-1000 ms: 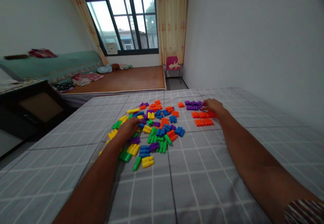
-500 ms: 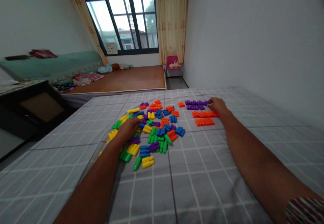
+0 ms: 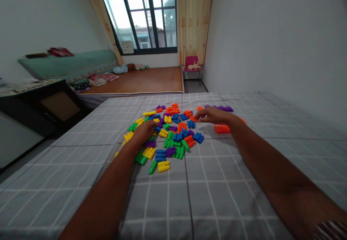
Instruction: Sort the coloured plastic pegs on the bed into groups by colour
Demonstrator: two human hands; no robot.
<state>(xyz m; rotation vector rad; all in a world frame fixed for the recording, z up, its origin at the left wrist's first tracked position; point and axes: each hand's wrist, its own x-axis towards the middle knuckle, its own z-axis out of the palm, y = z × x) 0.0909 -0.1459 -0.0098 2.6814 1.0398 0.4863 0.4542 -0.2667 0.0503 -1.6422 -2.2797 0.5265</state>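
Observation:
Plastic toy blocks shaped like joined bullet tubes, in several colours, lie in a loose pile on the checked grey cloth. My left hand (image 3: 145, 131) rests at the pile's left side, fingers curled down by a blue block (image 3: 158, 129) and purple ones; its fingertips are partly hidden. Over the pile's right edge reaches my right hand (image 3: 214, 115), fingers extended and apart, tips near an orange block (image 3: 193, 118) and above a blue block (image 3: 191, 124). Behind it lies a purple row (image 3: 223, 108). My right wrist partly covers the orange rows (image 3: 222, 129).
The grey checked cloth (image 3: 227, 189) covers the surface beneath the blocks. A dark cabinet (image 3: 61, 102) stands at left. Beyond are a low bed (image 3: 151, 81), a pink chair (image 3: 191, 62) with a plush toy, and a window. A white wall runs along the right.
My right hand has left the end of the purple row and moved left to the pile, its fingers opening. My left hand stays among the blocks. The view has shifted slightly.

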